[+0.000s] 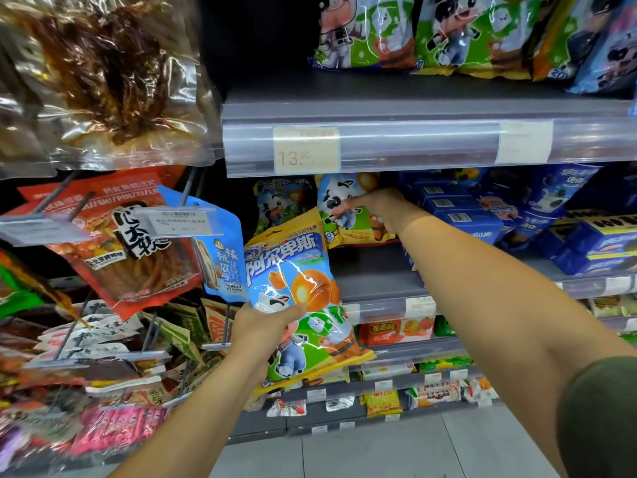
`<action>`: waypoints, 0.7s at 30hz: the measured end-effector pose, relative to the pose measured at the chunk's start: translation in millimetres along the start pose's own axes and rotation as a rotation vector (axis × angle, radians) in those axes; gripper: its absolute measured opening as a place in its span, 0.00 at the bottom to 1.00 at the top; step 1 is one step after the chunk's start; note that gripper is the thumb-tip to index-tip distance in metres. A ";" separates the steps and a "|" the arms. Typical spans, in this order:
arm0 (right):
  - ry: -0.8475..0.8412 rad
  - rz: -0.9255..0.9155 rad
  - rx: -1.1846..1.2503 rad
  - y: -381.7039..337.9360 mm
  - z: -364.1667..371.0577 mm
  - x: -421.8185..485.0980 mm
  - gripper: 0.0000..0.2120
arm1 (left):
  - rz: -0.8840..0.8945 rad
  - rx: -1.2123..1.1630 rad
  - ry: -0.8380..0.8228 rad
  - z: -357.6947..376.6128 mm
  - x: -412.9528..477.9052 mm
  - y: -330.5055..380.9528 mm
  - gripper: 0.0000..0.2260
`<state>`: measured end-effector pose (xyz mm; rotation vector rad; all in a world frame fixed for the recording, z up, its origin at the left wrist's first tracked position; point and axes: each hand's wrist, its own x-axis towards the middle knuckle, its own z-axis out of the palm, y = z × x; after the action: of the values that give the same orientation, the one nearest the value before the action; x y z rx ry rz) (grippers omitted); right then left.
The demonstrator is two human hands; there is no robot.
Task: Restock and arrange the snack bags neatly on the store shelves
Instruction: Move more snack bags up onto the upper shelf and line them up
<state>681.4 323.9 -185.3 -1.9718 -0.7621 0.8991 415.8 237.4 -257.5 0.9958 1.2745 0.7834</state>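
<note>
Glossy blue-and-yellow film, crinkled and catching glare, forms the snack bag (296,305) gripped at its left edge by the left hand (263,327), held in front of the shelves and not yet placed. The right hand (374,207) is pressed with fingers together against a matching shelved bag (344,215) on the middle shelf (375,281), apparently being straightened; the bare space in front is judged the likely destination, calling for upright insertion

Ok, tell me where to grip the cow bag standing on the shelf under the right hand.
Pinch the top edge of the cow bag from the front. It stands upright facing out, boxed in by a matching bag and blue boxes. The right hand is already there.
</note>
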 end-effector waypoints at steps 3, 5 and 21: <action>0.086 0.000 0.105 0.5 1.9 -7.4 0.38 | -0.001 -0.021 -0.003 -0.4 0.3 0.0 0.17; 0.153 -0.028 0.166 0.3 1.1 -12.7 0.35 | 0.005 -0.025 -0.009 -2.0 -1.4 1.5 0.17; 0.132 -0.141 0.016 71.3 -44.3 -185.6 0.25 | -0.003 0.011 -0.038 -33.7 -100.5 -51.3 0.24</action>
<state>625.8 128.5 -170.6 -1.9162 -0.8039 0.6831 364.4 131.8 -265.2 1.0134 1.2487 0.7527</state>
